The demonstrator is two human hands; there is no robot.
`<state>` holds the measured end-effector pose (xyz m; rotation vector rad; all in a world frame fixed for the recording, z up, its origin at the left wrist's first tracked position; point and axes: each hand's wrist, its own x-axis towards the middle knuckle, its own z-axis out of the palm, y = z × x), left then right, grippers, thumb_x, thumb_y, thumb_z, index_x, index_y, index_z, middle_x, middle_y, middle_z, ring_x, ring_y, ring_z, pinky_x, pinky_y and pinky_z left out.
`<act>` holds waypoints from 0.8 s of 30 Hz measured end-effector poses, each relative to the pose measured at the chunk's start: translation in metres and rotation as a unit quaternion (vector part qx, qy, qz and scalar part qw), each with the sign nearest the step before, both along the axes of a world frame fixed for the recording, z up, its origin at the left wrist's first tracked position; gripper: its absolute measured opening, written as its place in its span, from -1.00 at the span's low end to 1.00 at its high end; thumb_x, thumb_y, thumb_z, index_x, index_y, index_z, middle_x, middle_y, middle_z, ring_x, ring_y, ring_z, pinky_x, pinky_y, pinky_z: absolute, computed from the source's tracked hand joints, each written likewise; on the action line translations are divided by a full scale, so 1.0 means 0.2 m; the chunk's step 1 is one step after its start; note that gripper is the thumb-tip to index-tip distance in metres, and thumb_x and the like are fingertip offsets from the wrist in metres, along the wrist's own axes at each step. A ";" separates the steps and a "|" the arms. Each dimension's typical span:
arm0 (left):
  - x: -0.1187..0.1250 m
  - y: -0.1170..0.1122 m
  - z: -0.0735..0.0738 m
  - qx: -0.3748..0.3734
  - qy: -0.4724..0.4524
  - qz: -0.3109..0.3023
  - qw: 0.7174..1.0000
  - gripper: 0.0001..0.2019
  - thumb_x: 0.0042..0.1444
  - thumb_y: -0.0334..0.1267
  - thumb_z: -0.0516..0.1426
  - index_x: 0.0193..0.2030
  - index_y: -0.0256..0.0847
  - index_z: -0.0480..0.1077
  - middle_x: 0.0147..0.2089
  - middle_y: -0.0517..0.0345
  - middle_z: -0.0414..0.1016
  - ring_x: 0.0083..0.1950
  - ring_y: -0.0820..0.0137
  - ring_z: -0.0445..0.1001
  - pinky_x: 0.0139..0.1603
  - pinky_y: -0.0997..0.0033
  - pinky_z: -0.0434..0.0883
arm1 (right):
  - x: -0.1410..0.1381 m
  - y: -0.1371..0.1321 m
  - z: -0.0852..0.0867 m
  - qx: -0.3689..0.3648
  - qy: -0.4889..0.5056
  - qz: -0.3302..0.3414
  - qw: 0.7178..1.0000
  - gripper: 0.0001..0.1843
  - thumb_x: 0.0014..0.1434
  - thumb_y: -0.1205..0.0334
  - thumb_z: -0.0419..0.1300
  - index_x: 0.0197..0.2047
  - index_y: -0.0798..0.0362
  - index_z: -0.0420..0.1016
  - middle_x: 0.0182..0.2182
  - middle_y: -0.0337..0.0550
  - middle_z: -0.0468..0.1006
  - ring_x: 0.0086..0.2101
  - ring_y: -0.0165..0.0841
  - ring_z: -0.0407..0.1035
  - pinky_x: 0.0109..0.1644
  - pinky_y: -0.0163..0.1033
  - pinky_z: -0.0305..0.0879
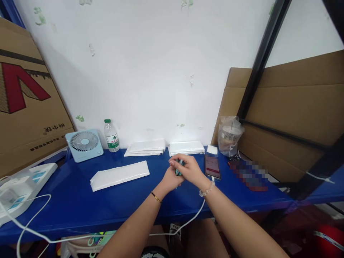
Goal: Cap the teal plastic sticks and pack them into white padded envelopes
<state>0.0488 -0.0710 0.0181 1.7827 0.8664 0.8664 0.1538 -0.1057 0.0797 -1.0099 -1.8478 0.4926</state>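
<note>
My left hand [171, 178] is closed round a small teal object [179, 167], of which only a part shows between the fingers. From the right, my right hand [191, 169] curls over the same object, and its fingertips press against it. The two hands meet above the blue table [129, 200]; their overlap hides what kind of object it is. Left of them a flat white packet [120, 175] lies at a slant. Beyond the hands are two low stacks of white packets, a left stack [145, 147] and a right stack [186, 147], against the wall.
A phone [212, 167] lies right of my hands, its white cable [192, 219] trailing below my arms. Farther right stands a bagged cup [230, 138]. On the left are a light blue fan [85, 143], a water bottle [111, 137] and a white power strip [40, 179].
</note>
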 end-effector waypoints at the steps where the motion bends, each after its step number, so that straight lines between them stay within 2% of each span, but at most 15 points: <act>1: 0.00 0.00 0.03 -0.003 -0.006 -0.003 1.000 -0.87 -0.12 -0.37 0.11 -0.39 -0.21 0.21 -0.73 0.39 0.16 -0.70 0.52 0.20 -0.67 0.52 0.16 | 0.00 0.00 0.03 0.012 0.014 -0.002 1.000 -0.79 0.18 0.11 0.11 -0.28 0.06 0.46 -0.33 -0.14 0.54 -0.28 -0.33 0.41 -0.17 -0.25 0.32; 3: 0.01 -0.01 0.07 -0.006 -0.021 -0.003 1.000 -0.86 -0.12 -0.34 0.13 -0.40 -0.21 0.21 -0.74 0.40 0.15 -0.73 0.54 0.17 -0.69 0.53 0.13 | 0.01 -0.01 0.07 0.034 0.032 0.005 0.999 -0.79 0.18 0.10 0.11 -0.32 0.06 0.44 -0.34 -0.13 0.52 -0.28 -0.33 0.40 -0.16 -0.26 0.31; 5: 0.01 -0.01 0.07 -0.011 -0.021 0.007 1.000 -0.87 -0.12 -0.34 0.12 -0.46 -0.20 0.19 -0.75 0.40 0.13 -0.73 0.55 0.16 -0.70 0.54 0.12 | 0.02 0.00 0.08 0.052 0.019 0.013 0.998 -0.79 0.17 0.11 0.12 -0.37 0.07 0.43 -0.36 -0.12 0.51 -0.29 -0.32 0.40 -0.16 -0.25 0.31; 8: 0.02 -0.01 0.00 -0.020 -0.030 0.013 0.999 -0.84 -0.17 -0.40 0.12 -0.46 -0.19 0.18 -0.72 0.39 0.16 -0.69 0.54 0.18 -0.68 0.54 0.13 | 0.01 0.01 0.00 0.055 -0.043 0.014 0.997 -0.81 0.22 0.18 0.05 -0.24 0.04 0.46 -0.31 -0.12 0.54 -0.25 -0.31 0.41 -0.12 -0.23 0.30; 11: 0.03 -0.01 -0.09 -0.026 -0.056 0.009 0.998 -0.76 -0.22 -0.44 0.13 -0.36 -0.21 0.20 -0.61 0.33 0.27 -0.59 0.50 0.30 -0.58 0.52 0.24 | 0.01 0.03 -0.10 0.047 -0.068 0.015 0.996 -0.71 0.26 0.25 -0.04 -0.05 -0.01 0.43 -0.24 -0.12 0.55 -0.19 -0.32 0.42 -0.06 -0.21 0.29; 13: 0.02 -0.01 -0.10 -0.036 -0.044 0.006 0.998 -0.76 -0.20 -0.42 0.14 -0.34 -0.23 0.21 -0.59 0.31 0.30 -0.57 0.48 0.33 -0.56 0.50 0.26 | 0.02 0.04 -0.14 0.037 -0.046 0.011 0.998 -0.70 0.26 0.24 -0.05 -0.05 -0.01 0.44 -0.24 -0.11 0.55 -0.19 -0.32 0.42 -0.05 -0.20 0.30; 15: 0.00 -0.02 -0.08 -0.057 -0.032 -0.009 0.998 -0.81 -0.17 -0.39 0.16 -0.39 -0.23 0.21 -0.65 0.35 0.24 -0.65 0.52 0.26 -0.61 0.52 0.21 | 0.04 0.04 -0.15 -0.001 0.006 0.022 1.000 -0.71 0.26 0.19 -0.03 -0.06 0.01 0.44 -0.27 -0.09 0.54 -0.21 -0.31 0.43 -0.05 -0.18 0.31; 17: -0.03 -0.05 -0.04 -0.143 -0.064 -0.082 0.984 -0.80 -0.12 -0.32 0.18 -0.42 -0.21 0.19 -0.70 0.41 0.13 -0.73 0.60 0.11 -0.68 0.56 0.11 | 0.07 0.02 -0.13 -0.062 0.091 0.073 0.991 -0.61 0.21 0.10 0.07 0.09 0.00 0.31 -0.22 -0.06 0.53 -0.19 -0.28 0.43 -0.05 -0.13 0.32; 18: -0.04 -0.07 -0.03 -0.215 -0.090 -0.148 0.961 -0.79 -0.10 -0.27 0.19 -0.43 -0.21 0.18 -0.71 0.44 0.08 -0.76 0.64 0.02 -0.70 0.58 0.06 | 0.09 0.01 -0.12 -0.094 0.138 0.113 0.979 -0.45 0.15 0.04 0.14 0.18 -0.02 0.19 -0.13 -0.01 0.50 -0.13 -0.25 0.42 -0.03 -0.10 0.31; 19: -0.06 -0.10 -0.03 -0.297 -0.116 -0.227 0.920 -0.77 -0.09 -0.23 0.20 -0.43 -0.20 0.17 -0.72 0.46 0.04 -0.77 0.67 -0.06 -0.73 0.60 0.00 | 0.09 -0.01 -0.12 -0.126 0.179 0.166 0.962 -0.28 0.07 0.00 0.22 0.24 -0.05 0.07 -0.02 0.03 0.44 -0.06 -0.21 0.38 0.00 -0.08 0.30; 20: -0.07 -0.13 -0.04 -0.375 -0.137 -0.305 0.865 -0.75 -0.10 -0.19 0.21 -0.45 -0.20 0.18 -0.73 0.47 0.00 -0.79 0.70 -0.14 -0.75 0.61 -0.04 | 0.09 -0.03 -0.12 -0.157 0.207 0.227 0.939 -0.13 -0.03 -0.04 0.29 0.27 -0.06 0.02 0.09 0.07 0.34 0.02 -0.16 0.32 0.04 -0.05 0.27; 21: -0.07 -0.16 -0.07 -0.433 -0.155 -0.361 0.811 -0.73 -0.11 -0.17 0.22 -0.47 -0.21 0.18 -0.74 0.48 -0.04 -0.80 0.71 -0.20 -0.77 0.61 -0.09 | 0.09 -0.06 -0.12 -0.187 0.223 0.290 0.912 -0.06 -0.12 -0.09 0.33 0.27 -0.05 0.04 0.17 0.09 0.25 0.07 -0.13 0.26 0.08 -0.03 0.23; 22: -0.07 -0.20 -0.10 -0.473 -0.173 -0.394 0.769 -0.71 -0.13 -0.16 0.23 -0.52 -0.21 0.17 -0.77 0.49 -0.09 -0.81 0.72 -0.24 -0.79 0.61 -0.12 | 0.07 -0.09 -0.13 -0.219 0.222 0.358 0.880 -0.04 -0.19 -0.13 0.36 0.23 0.00 0.14 0.19 0.10 0.22 0.10 -0.09 0.22 0.13 -0.01 0.17; 23: -0.06 -0.25 -0.14 -0.493 -0.197 -0.399 0.748 -0.70 -0.12 -0.15 0.24 -0.55 -0.22 0.18 -0.79 0.47 -0.10 -0.82 0.71 -0.21 -0.80 0.60 -0.09 | 0.04 -0.13 -0.14 -0.249 0.215 0.416 0.848 -0.08 -0.23 -0.17 0.35 0.16 0.06 0.25 0.16 0.12 0.26 0.10 -0.07 0.22 0.15 0.00 0.14; 24: -0.04 -0.29 -0.19 -0.486 -0.252 -0.353 0.759 -0.71 -0.08 -0.15 0.23 -0.56 -0.24 0.22 -0.79 0.42 -0.04 -0.81 0.67 -0.10 -0.79 0.59 -0.01 | 0.01 -0.17 -0.16 -0.272 0.203 0.460 0.820 -0.15 -0.23 -0.21 0.33 0.08 0.10 0.36 0.10 0.13 0.34 0.08 -0.06 0.25 0.15 0.01 0.12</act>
